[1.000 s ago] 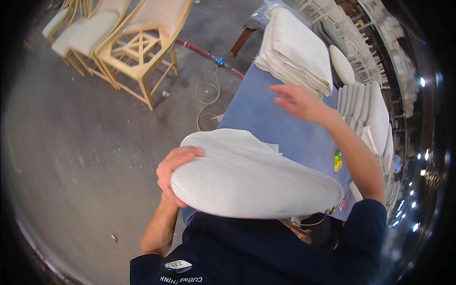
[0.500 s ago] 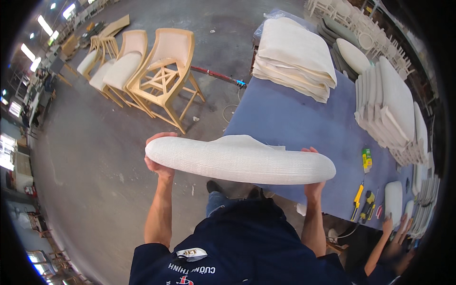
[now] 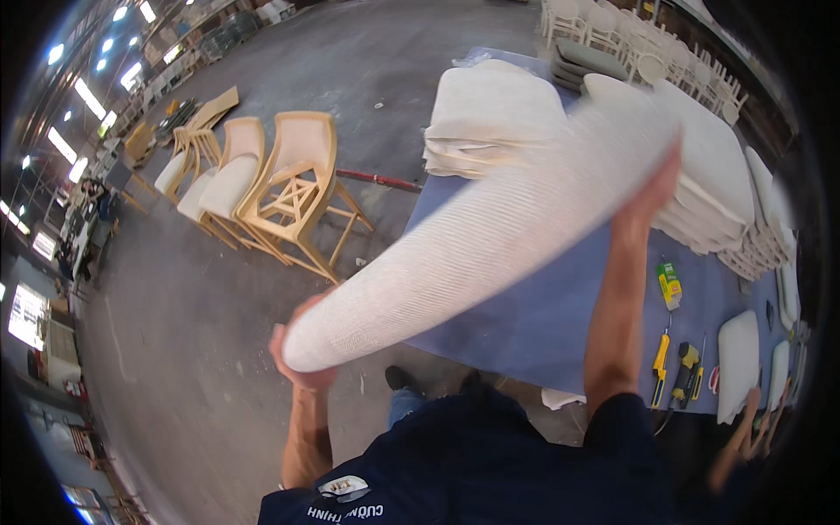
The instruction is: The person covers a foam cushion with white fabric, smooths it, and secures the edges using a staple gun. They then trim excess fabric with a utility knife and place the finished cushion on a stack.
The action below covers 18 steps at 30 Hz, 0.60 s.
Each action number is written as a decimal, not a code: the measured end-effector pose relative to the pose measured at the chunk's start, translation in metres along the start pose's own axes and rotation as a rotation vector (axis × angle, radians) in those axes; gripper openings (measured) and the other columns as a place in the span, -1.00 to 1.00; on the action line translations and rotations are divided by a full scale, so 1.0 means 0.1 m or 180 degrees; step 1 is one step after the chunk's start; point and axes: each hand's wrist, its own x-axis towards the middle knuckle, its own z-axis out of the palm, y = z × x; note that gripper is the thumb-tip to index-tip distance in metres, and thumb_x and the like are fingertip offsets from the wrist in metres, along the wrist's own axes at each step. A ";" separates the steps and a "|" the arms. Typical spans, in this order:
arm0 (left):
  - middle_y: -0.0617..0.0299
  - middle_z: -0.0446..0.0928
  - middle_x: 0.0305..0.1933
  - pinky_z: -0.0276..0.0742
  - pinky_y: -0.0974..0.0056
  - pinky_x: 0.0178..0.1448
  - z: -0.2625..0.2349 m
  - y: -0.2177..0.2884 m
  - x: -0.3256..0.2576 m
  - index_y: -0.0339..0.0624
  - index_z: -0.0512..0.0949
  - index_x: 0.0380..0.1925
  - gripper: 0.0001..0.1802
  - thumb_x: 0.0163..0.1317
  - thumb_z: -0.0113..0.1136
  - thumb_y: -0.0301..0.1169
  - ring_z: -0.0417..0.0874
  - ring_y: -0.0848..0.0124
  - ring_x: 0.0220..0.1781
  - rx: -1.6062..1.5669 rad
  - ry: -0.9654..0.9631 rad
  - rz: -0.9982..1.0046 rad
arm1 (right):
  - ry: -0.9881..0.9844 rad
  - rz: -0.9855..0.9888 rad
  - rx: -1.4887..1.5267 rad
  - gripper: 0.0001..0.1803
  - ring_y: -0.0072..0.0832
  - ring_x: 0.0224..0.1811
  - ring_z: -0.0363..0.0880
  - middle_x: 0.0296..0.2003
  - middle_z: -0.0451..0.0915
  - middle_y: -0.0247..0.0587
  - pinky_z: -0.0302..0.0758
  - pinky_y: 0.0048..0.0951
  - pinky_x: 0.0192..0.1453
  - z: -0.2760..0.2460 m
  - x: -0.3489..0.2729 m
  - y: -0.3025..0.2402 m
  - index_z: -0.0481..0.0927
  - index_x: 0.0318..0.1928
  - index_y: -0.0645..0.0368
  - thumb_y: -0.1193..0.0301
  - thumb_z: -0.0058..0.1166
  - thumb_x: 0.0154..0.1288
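A white upholstered seat cushion (image 3: 472,254) is held up in front of me, tilted so its right end is higher and farther than its left. My left hand (image 3: 304,350) grips the lower left end, fingers round its rim. At the raised right end my right hand (image 3: 652,192) holds the other edge, blurred by motion. Beneath the cushion is a blue-covered table (image 3: 525,350). A stack of cream padded sheets (image 3: 490,105) lies at its far end, partly behind the cushion.
Wooden chairs (image 3: 297,192) stand on the floor to the left. On the table's right are white cushions (image 3: 717,175), a yellow-green box (image 3: 669,284), a yellow cutter (image 3: 660,367) and a yellow-black tool (image 3: 682,372). A co-worker's hands (image 3: 744,429) are at the lower right.
The cushion has swung from nearly level to a steep slant, its right end rising away with my right hand. My left hand has dropped slightly. The view has shifted too.
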 end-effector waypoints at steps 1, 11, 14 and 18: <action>-0.16 0.48 0.50 0.46 -0.14 0.49 -0.21 -0.24 -0.11 -0.34 0.40 0.48 0.00 0.48 -0.31 0.36 0.60 -0.14 0.40 -0.0445 0.0299 -0.0547 | -0.0331 -0.0619 -0.0758 -0.62 -0.22 0.15 0.69 0.12 0.70 -0.06 0.57 -0.19 0.31 0.16 0.19 0.02 0.62 0.20 0.26 0.26 -0.11 0.67; 0.03 0.57 0.43 0.62 -0.04 0.39 0.93 -2.78 -0.77 -0.28 0.40 0.49 -0.28 0.66 -0.17 0.09 0.67 0.15 0.34 0.0195 0.0080 -0.4886 | -0.4846 0.0063 -0.2631 -0.55 -0.01 0.27 0.62 0.17 0.68 -0.11 0.25 0.43 0.41 0.72 -2.62 1.61 0.73 0.05 -0.11 -0.06 -0.13 0.58; 0.05 0.72 0.21 0.66 0.18 0.27 0.34 -2.71 -1.08 -0.36 0.49 0.39 -0.42 0.64 0.01 -0.10 0.77 0.26 0.12 0.2703 -0.2817 -0.3505 | -0.4239 -0.0678 -0.2345 -0.45 0.01 0.61 0.29 0.47 0.47 -0.15 0.11 0.44 0.57 -0.45 -3.49 1.71 0.55 0.44 -0.19 0.00 0.00 0.55; 0.09 0.76 0.09 0.63 0.27 0.24 0.36 -1.72 -0.65 -0.37 0.55 0.33 -0.60 0.66 0.03 -0.37 0.73 0.42 0.03 0.2083 -0.2326 -0.2883 | -0.3403 0.0704 -0.2367 -0.48 0.09 0.55 0.33 0.42 0.49 -0.05 0.20 0.20 0.60 -1.26 -3.79 1.16 0.58 0.39 -0.05 0.21 0.13 0.46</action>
